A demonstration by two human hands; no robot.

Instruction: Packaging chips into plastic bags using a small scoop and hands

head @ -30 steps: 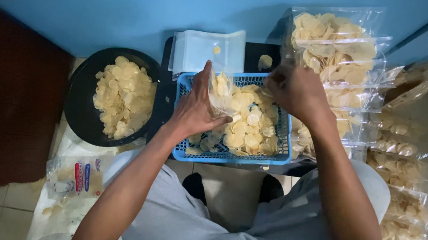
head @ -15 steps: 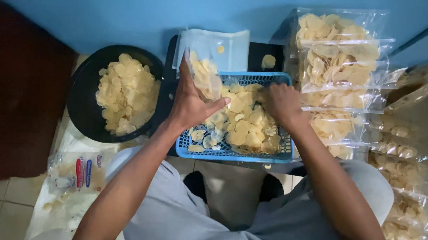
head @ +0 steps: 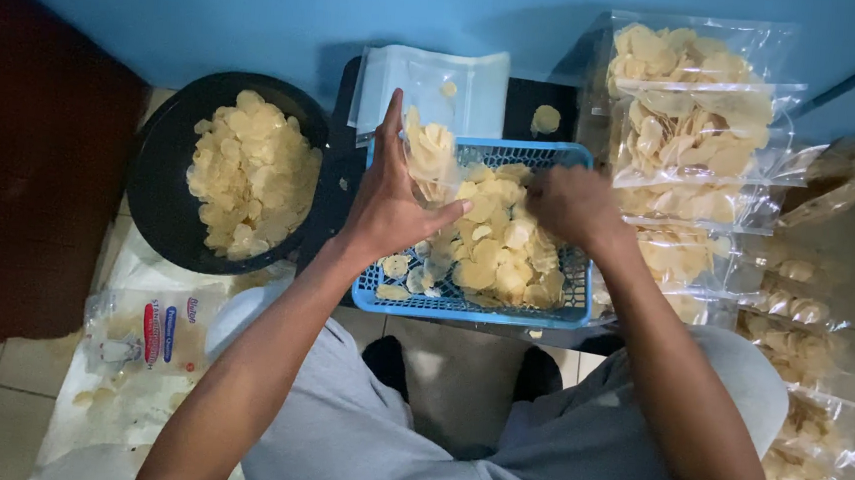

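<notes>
My left hand (head: 390,202) holds a clear plastic bag (head: 431,155) partly filled with pale yellow chips, upright over the left part of a blue plastic basket (head: 463,308). The basket is full of loose chips (head: 502,245). My right hand (head: 570,205) is down in the basket's chips, fingers curled and blurred; I cannot tell whether chips are in it. I sit with my knees under the basket.
A black round pan (head: 154,206) with more chips sits to the left. A stack of empty clear bags (head: 434,80) lies behind the basket. Filled chip bags (head: 700,139) are piled along the right. A printed plastic package (head: 145,336) lies on the floor at left.
My left hand lifted the bag of chips from the basket's middle to its left side. My right hand came down from the basket's far right edge into the chips.
</notes>
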